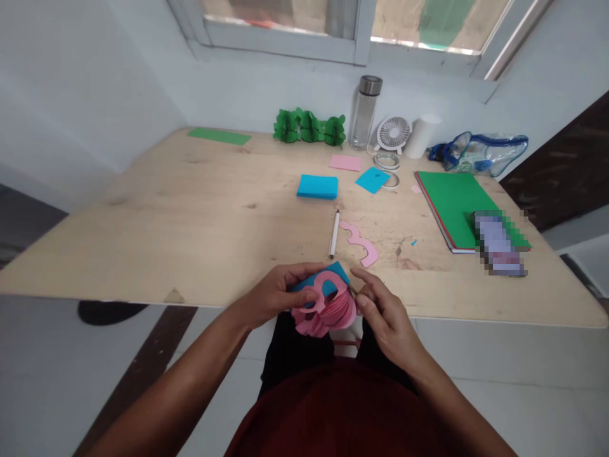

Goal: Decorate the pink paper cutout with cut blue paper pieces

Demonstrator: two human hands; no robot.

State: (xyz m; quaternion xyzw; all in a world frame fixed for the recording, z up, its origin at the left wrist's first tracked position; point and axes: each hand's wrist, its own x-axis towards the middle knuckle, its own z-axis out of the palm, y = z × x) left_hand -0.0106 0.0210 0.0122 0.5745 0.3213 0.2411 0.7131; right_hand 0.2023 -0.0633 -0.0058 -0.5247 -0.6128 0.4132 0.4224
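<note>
My left hand point(280, 292) grips a blue paper point(335, 270) together with a pink paper cut-out point(326, 311), its scalloped layers fanned out below. The thumb presses on the pink loops, with the blue sheet behind them. At the right edge of the papers, my right hand point(383, 311) has its thumb and fingers closed around a thin dark thing, mostly hidden. Just beyond the hands lie a white pen point(334, 235) and a curvy pink paper offcut point(364, 246).
Farther back are a blue paper stack point(317, 187), tape rolls point(386, 160), a green paper garland point(309, 128), a glass bottle point(365, 114) and a small fan point(393, 133). Green sheets point(457, 197) and a blurred phone point(499, 244) lie right. The table's front edge point(451, 317) runs near my hands.
</note>
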